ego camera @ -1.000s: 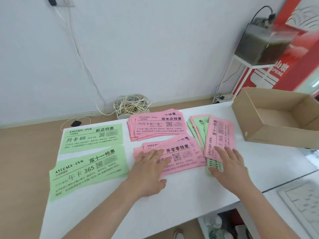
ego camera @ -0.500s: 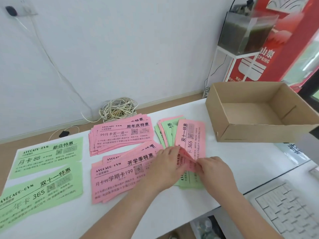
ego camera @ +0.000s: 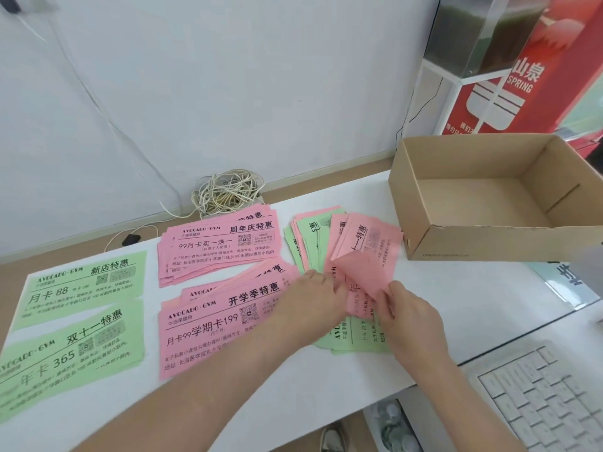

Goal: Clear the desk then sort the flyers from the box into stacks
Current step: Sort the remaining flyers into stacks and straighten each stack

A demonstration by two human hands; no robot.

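1. While the right hand (ego camera: 411,318) pinches the near edge of the top pink flyer (ego camera: 368,252), thumb and fingers closed on the paper, the flyer's near-left corner curls up off the unsorted pile (ego camera: 310,236).
2. The left hand (ego camera: 310,298) reaches in from the left, and its fingers meet that raised corner. Whether they grip it or only touch it cannot be told.
3. The flyer lies directly ahead of both hands, its long axis running away from the person. The right hand has the surer hold.
4. All sorted stacks lie to the left with their long axes crosswise: the far pink stack (ego camera: 218,246), the near pink stack (ego camera: 202,327), the far green flyer (ego camera: 81,285) and the near green flyer (ego camera: 65,357). A leftward transfer would likely need a quarter turn.
5. The left forearm crosses the near pink stack, so it stands in that path.
6. The cardboard box (ego camera: 489,243), just right of the pile, shows no flyers inside. The keyboard (ego camera: 548,402) sits at the near right, out of the path.
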